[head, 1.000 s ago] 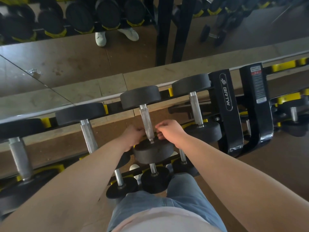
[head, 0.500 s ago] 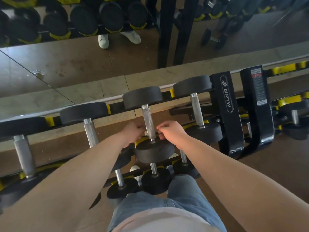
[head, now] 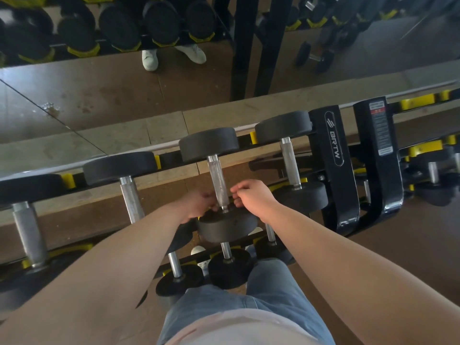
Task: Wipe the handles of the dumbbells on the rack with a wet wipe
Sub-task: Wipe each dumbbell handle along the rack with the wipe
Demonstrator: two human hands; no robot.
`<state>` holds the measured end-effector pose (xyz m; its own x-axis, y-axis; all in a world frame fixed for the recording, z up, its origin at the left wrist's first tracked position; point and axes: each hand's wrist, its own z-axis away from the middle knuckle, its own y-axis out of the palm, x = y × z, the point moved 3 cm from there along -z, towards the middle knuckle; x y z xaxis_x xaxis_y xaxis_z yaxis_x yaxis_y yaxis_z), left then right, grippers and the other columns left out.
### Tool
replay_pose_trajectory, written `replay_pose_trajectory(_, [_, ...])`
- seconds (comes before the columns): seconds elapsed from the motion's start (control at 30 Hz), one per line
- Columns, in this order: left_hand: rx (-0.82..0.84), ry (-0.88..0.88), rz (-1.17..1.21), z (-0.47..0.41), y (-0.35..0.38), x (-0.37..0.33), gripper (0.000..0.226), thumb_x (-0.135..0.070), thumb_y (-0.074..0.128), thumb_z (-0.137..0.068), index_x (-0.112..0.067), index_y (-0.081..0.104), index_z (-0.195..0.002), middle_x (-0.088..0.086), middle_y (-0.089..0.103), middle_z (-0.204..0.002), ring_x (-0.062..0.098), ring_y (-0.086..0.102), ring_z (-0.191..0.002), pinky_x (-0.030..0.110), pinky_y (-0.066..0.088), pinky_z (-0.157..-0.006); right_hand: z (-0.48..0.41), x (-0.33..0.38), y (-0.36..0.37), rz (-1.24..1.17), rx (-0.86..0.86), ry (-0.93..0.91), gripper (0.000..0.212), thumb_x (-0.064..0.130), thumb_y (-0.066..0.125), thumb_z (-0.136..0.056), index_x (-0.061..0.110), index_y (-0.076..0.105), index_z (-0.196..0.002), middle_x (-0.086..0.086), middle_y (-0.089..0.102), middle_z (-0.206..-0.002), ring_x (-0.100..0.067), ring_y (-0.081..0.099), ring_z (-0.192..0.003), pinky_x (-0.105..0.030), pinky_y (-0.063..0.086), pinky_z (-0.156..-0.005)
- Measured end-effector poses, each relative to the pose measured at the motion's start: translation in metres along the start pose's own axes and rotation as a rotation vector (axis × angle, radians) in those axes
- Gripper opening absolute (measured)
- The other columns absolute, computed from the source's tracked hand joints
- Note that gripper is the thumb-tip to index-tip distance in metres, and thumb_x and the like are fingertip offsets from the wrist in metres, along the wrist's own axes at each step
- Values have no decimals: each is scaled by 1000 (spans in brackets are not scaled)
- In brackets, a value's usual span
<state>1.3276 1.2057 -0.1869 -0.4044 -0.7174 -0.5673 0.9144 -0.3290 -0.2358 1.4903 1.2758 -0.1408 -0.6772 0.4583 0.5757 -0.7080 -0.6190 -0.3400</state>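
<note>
Left forearm: bare, reaching from the near left toward the middle of the top rail, wrist about straight.
Left hand (head: 199, 206): at the left side of the handle's near end, back of the hand up. The fingers are curled in toward the bar, but blur hides whether they close round it.
Right forearm: bare, coming in from the near right and angled toward the far left.
Right hand (head: 254, 195): just right of the same handle, knuckles up. Its fingers (head: 236, 191) are curled, with the tips beside the bar. I cannot tell whether they pinch anything.
Wipe: cannot be made out between the fingers and the bar.
Dumbbell (head: 227, 226): lies near-to-far across the top rail, its near black head just below both hands.
Handle (head: 216, 175): knurled metal, with the far stretch bare and the near end between the two hands.
Rack (head: 333, 155): black upright marked BRTW, to the right of the hands.
Left neighbour dumbbell (head: 129, 195): on the top rail.
Right neighbour dumbbell (head: 290, 160): on the top rail.
Smaller dumbbell (head: 227, 267): on the lower rail under the hands, beside the person's jeans (head: 268, 295).
Mirror (head: 99, 90): along the far side.
</note>
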Motion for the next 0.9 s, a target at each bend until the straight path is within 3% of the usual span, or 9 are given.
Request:
replay_pose_trajectory(0.1, [-232,26,360,-11,-17,-6,24,-17,51,-104,-18,68,-122,3,72,-96,17,64,-84,37,53,-87,0,0,-1,8,1,-4,19,10,57,-100,22,71,-98,-1,73,-97,-16,73,-88,-31,61,-86])
replay_pose_trajectory(0.17, [-371,27,615,-11,-30,-13,22,-13,51,-104,-18,70,-115,2,70,-90,16,56,-77,29,46,-69,1,1,-1,13,1,-12,19,10,57,-100,23,71,-98,-1,73,-97,-15,73,-87,-28,60,-83])
replay_pose_trajectory(0.23, [-397,14,745,-6,-33,-17,18,-16,54,-104,-18,71,-110,0,69,-88,15,55,-75,26,40,-60,2,2,0,20,-3,-16,18,10,58,-99,23,71,-98,-1,73,-97,-14,72,-86,-25,59,-79])
replay_pose_trajectory(0.27, [-385,7,766,-2,-30,-16,17,-18,56,-104,-17,71,-112,-1,68,-88,13,56,-74,26,43,-64,3,3,0,25,-6,-18,18,11,58,-99,24,71,-97,-1,73,-97,-14,72,-86,-25,59,-79])
replay_pose_trajectory(0.37, [-375,0,809,9,-13,-7,15,-25,65,-100,-20,72,-112,1,72,-96,16,65,-90,37,51,-93,5,3,0,41,-8,-31,18,13,58,-99,26,70,-96,1,72,-97,-14,72,-87,-26,59,-80])
replay_pose_trajectory(0.4, [-364,5,796,13,-6,-3,14,-27,68,-98,-21,73,-109,2,73,-97,17,67,-93,38,52,-96,5,3,0,44,-8,-36,18,13,58,-100,27,69,-95,1,72,-97,-14,72,-87,-26,58,-79])
replay_pose_trajectory(0.57, [-302,52,304,28,14,-1,13,-36,76,-90,-24,73,-92,-3,75,-90,13,69,-90,33,52,-86,7,2,0,57,-24,-59,16,16,59,-100,28,69,-96,1,72,-97,-14,72,-87,-31,60,-85])
replay_pose_trajectory(0.77, [-553,115,468,25,-20,-28,12,-35,74,-92,-24,74,-96,-9,74,-92,4,66,-90,22,49,-79,6,4,1,68,-25,-53,15,17,59,-100,27,70,-98,1,72,-98,-12,71,-87,-25,56,-78])
replay_pose_trajectory(0.9, [-556,139,435,21,-30,-39,7,-31,77,-91,-25,74,-94,-10,74,-91,6,69,-89,25,54,-81,7,2,2,79,-26,-72,16,16,58,-99,25,72,-103,2,72,-99,-12,71,-87,-30,58,-84])
